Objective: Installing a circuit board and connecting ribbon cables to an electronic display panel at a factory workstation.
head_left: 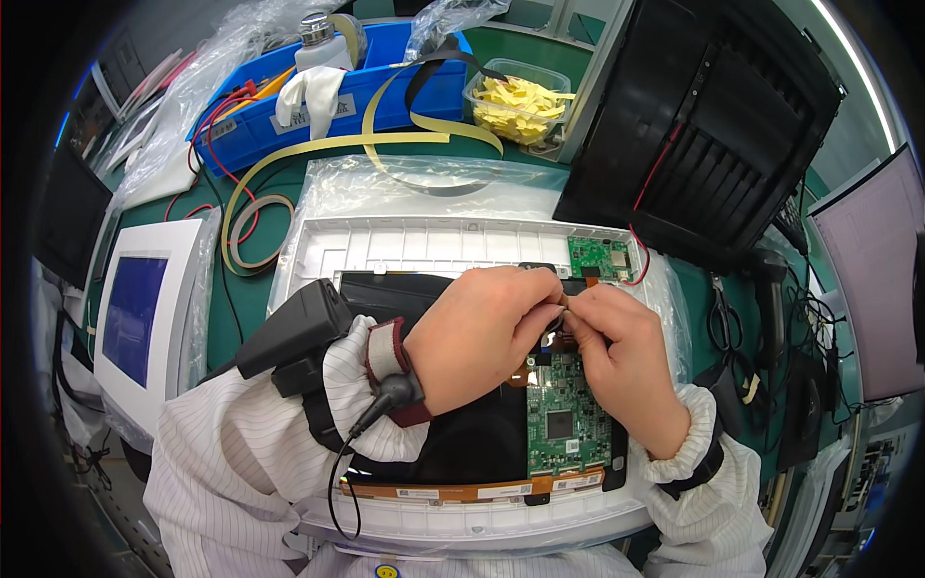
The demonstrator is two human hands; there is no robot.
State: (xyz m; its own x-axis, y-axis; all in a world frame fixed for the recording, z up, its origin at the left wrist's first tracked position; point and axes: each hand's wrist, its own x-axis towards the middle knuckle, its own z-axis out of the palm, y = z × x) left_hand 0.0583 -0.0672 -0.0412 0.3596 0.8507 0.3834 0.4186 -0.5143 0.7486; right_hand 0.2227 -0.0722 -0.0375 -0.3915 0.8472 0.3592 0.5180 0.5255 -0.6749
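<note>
My left hand [487, 332] and my right hand [624, 349] meet over the upper end of a green circuit board [590, 412]. Thumbs and forefingers are pinched together, fingertips nearly touching. Between them is something small that the fingers mostly hide, close to an orange-brown flex cable [518, 376]. The board lies on the right part of a black display panel [462, 438], which is set in a white plastic frame [414, 234]. A smaller green board [599, 256], with a red wire attached, sits at the frame's upper right corner, just beyond my right hand.
Behind the frame stand a blue bin [400, 106] and a clear tub of yellow tape pieces [520, 104]. A tape roll [260, 231] and white-framed screen [140, 303] lie left. A black housing [708, 125] leans at right, near scissors [723, 316] and a handheld scanner [769, 299].
</note>
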